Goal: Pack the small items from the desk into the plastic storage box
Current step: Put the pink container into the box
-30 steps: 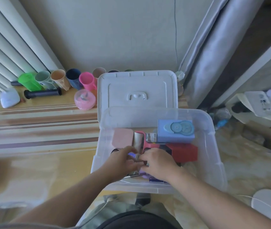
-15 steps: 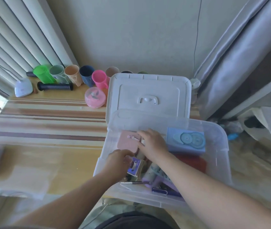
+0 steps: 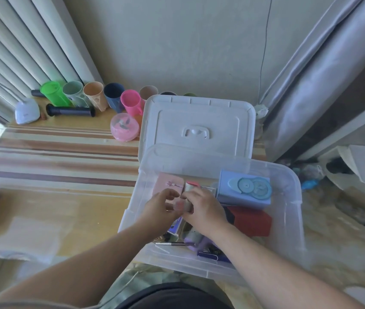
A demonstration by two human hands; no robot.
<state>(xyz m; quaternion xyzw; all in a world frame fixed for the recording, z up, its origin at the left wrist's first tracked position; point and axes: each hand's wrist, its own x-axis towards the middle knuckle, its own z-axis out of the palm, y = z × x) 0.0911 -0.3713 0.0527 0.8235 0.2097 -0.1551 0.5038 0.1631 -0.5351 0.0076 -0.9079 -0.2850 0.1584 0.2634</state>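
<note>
a clear plastic storage box point(image 3: 292, 219) is set at the near right edge of a pale wooden desk point(image 3: 65, 197) crossed by brown stripes, and its white lid point(image 3: 197, 126) is seen lying just behind it. both hands are held inside the box: the left hand point(image 3: 159, 210) is curled, though whether anything is pinched cannot be told, and the right hand point(image 3: 203, 208) is wrapped round a small pale cylindrical item point(image 3: 187, 197), blurred. inside the box a pink flat card point(image 3: 168, 182) is seen at the far left, a light blue boxed tape dispenser point(image 3: 246, 189) at the far right, a red box point(image 3: 252, 221) nearer, and purple small items point(image 3: 201, 246) at the near wall. along the far edge of the desk a row of coloured plastic cups point(image 3: 94, 97) is lined up against a plain wall point(image 3: 177, 41), with a black cylindrical grip point(image 3: 70, 111), a white rounded object point(image 3: 26, 110) and a pink round container point(image 3: 124, 127) before them. vertical blinds point(image 3: 10, 45) are hung at the left and a grey curtain point(image 3: 324, 63) at the right.
</note>
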